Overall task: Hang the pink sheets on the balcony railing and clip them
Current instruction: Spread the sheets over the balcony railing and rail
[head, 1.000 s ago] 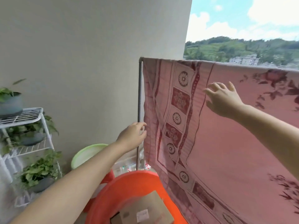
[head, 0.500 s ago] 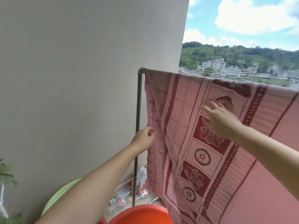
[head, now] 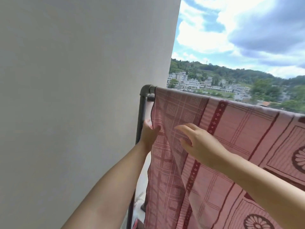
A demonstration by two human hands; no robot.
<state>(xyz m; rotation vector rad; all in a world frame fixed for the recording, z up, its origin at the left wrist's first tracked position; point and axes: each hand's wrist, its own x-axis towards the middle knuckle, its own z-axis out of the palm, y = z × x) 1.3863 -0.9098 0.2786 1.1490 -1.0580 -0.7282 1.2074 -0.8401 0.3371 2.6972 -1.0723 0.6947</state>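
Over tubular metal railing (head: 143, 103), woven pink sheet (head: 231, 146) drapes.

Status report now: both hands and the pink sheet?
Left hand pinches sheet edge. Right hand open on pink sheet, draped over railing. No clip visible.

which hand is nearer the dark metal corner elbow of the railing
Left. The left hand pinches the pink patterned sheet edge right below the dark metal corner elbow; the right hand lies on the cloth, farther right.
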